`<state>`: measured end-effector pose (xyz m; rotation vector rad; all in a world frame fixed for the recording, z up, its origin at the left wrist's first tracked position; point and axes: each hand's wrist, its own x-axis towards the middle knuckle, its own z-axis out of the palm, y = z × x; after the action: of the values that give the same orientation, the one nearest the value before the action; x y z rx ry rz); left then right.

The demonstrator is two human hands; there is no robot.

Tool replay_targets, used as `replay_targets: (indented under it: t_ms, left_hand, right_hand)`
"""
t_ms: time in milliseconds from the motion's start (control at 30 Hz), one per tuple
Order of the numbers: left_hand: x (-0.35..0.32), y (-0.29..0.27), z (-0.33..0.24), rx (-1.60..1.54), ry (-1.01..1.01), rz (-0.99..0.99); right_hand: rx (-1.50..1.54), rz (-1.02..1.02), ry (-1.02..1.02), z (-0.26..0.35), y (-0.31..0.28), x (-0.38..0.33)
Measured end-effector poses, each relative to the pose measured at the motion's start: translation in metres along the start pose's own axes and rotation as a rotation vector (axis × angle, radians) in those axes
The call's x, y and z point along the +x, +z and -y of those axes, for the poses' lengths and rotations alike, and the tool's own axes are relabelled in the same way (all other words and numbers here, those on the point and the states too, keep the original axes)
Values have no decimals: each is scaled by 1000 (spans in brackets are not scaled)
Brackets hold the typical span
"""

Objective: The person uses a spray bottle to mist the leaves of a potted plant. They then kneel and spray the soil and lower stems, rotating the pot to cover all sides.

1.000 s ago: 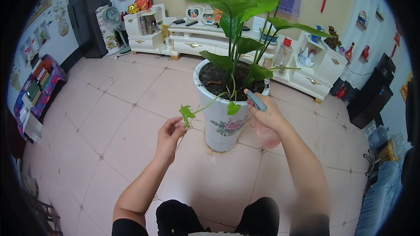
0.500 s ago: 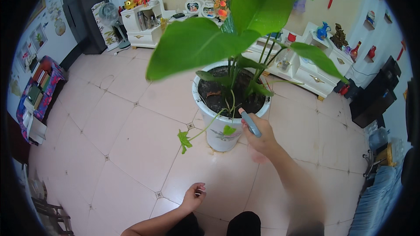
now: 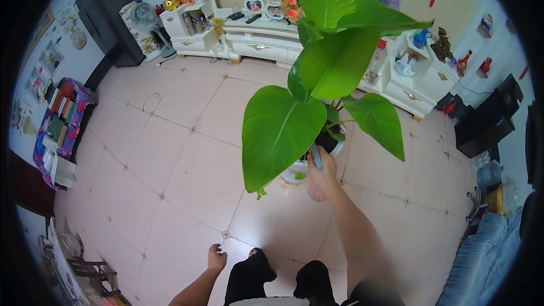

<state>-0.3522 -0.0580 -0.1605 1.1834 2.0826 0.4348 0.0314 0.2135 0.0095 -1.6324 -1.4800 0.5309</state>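
My right hand (image 3: 323, 175) is wrapped round a spray bottle (image 3: 317, 157) with a grey head and a pinkish, see-through body below my fingers. It is close to the near rim of the white plant pot (image 3: 293, 175), under the leaves. From the pot rises a tall plant (image 3: 286, 130) with broad green leaves, which hide most of the soil and the pot's left side. Low at the left, my left hand (image 3: 217, 257) hangs over the floor with loosely bent fingers and nothing in it.
Pink tiled floor (image 3: 198, 175) surrounds the pot. Behind it runs a long white cabinet (image 3: 266, 45). A fan (image 3: 153, 25) and dark fridge (image 3: 107, 17) are far left, a cloth-covered shelf (image 3: 71, 119) nearer. A black box-shaped unit (image 3: 481, 133) stands right.
The view has shifted, and the leaves now cover more of the pot. My right hand keeps the spray bottle, with its head now partly behind a leaf. My left hand has moved down and left.
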Motion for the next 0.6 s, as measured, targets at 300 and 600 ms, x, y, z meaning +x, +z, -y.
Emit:
replay_targets:
  t_ms: [300,600]
  left_hand:
    - [-38,-89,96,73,-510,12]
    - [-69,-114,-63,198,-43,203]
  right_hand:
    - [-27,-40,121,24,-26,4]
    - [7,-24,170,58,-60,-13]
